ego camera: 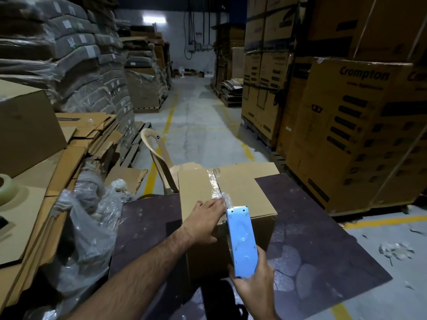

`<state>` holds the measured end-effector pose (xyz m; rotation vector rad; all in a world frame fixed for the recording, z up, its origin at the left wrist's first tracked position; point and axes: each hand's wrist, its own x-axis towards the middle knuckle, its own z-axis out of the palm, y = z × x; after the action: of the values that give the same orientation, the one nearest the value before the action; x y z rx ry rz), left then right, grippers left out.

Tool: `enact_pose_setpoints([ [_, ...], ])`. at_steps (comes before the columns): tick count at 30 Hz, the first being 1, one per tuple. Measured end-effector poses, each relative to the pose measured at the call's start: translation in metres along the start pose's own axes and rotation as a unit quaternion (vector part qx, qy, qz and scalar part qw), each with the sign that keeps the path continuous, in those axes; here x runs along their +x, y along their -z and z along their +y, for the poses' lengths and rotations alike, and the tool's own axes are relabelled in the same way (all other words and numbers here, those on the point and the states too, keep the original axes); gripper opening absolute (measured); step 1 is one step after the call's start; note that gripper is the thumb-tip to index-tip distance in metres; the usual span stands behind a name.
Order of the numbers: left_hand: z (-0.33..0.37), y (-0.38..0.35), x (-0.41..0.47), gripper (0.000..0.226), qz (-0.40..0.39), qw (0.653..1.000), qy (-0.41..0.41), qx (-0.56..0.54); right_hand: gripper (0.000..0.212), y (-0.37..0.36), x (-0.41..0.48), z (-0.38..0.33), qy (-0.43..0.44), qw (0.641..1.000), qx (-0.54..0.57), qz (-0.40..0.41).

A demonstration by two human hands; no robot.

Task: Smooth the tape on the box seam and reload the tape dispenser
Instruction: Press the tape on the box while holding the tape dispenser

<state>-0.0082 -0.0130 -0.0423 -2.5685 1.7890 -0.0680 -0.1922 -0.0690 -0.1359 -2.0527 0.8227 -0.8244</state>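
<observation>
Smoothing the seam tape, head view. The left hand [206,219] lies palm-down on top of the cardboard box [245,195]. Its fingers [218,202] are stretched almost straight and press the crinkled near end of the clear tape [213,181] onto the centre seam; they hold nothing.

The right hand [254,280] has fingers and thumb wrapped round the lower body of the blue tape dispenser [241,239]. The toothed blade end points up, just beside the tape end at the box's front edge. Whether the strip is cut free of the blade cannot be told.

The box sits on a dark board [312,239], with a plastic chair [159,155] behind it. A tape roll [5,188], probably the refill, rests on flattened cardboard at far left, well apart from both hands.

Technique: the strip looks wrinkled along its whole length, so flat finger pads and firm, even pressure suit it best. Stroking from the near edge toward the far end pushes creases outward. Fingertips should stay clear of the blade teeth.
</observation>
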Motion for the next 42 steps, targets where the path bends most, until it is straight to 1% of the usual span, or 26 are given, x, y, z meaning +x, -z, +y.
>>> enact_pose_setpoints([
  [3,0.004,0.001,0.005,0.098,-0.005,1.000,0.008,0.004,0.078,0.003,-0.001,-0.001,0.026,1.000,0.004,0.013],
  [5,0.004,0.000,0.007,0.094,-0.012,1.000,0.008,0.009,0.072,0.007,0.000,0.002,0.047,0.999,-0.007,0.023],
  [9,0.002,-0.001,0.009,0.094,-0.034,0.999,0.013,0.013,0.061,0.015,0.008,0.008,0.050,0.998,-0.023,0.009],
  [15,0.004,0.000,0.010,0.097,-0.042,0.999,0.020,0.002,0.066,0.013,0.001,0.007,0.056,0.998,-0.033,-0.024],
  [23,0.003,-0.003,0.011,0.097,-0.043,0.998,0.034,-0.008,0.067,0.017,-0.004,-0.002,0.069,0.997,-0.038,0.009],
  [25,0.002,-0.004,0.011,0.097,-0.041,0.998,0.037,-0.003,0.069,0.016,-0.010,0.002,0.073,0.996,-0.058,0.016],
  [27,0.002,-0.005,0.012,0.098,-0.037,0.998,0.040,-0.005,0.072,0.017,-0.022,0.006,0.056,0.995,-0.086,0.019],
  [31,0.002,-0.005,0.014,0.101,-0.034,0.998,0.045,-0.009,0.065,0.015,-0.038,0.011,0.041,0.990,-0.137,0.010],
  [33,0.002,-0.005,0.014,0.101,-0.033,0.998,0.044,-0.008,0.062,0.017,-0.044,0.012,0.045,0.989,-0.138,0.013],
  [36,0.002,-0.005,0.013,0.101,-0.035,0.998,0.043,-0.002,0.061,0.018,-0.052,0.013,0.029,0.991,-0.130,0.004],
  [42,0.003,-0.005,0.013,0.102,-0.036,0.998,0.045,-0.005,0.048,0.025,-0.055,0.004,0.062,0.989,-0.124,0.050],
])
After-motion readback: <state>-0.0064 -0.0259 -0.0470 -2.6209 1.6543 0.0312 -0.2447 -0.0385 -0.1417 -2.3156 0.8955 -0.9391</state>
